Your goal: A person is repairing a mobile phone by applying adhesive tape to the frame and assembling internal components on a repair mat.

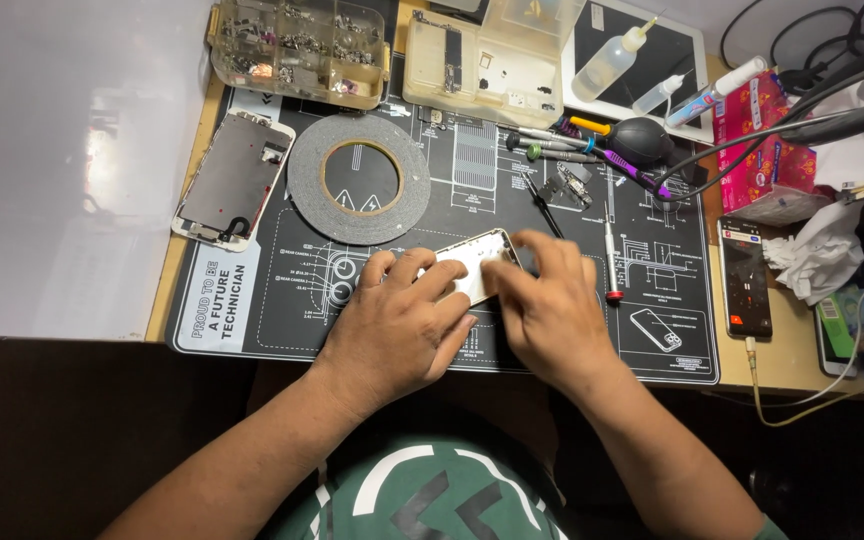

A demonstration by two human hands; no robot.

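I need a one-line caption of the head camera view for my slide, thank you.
Left hand and right hand hold a white phone housing on a black repair mat.

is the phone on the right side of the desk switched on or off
On. The phone lies flat beside the black mat, its screen lit, a cable at its bottom end.

Bare forearms, no sleeves showing below the elbows. A dark green shirt with bold white and black curved markings across its front.
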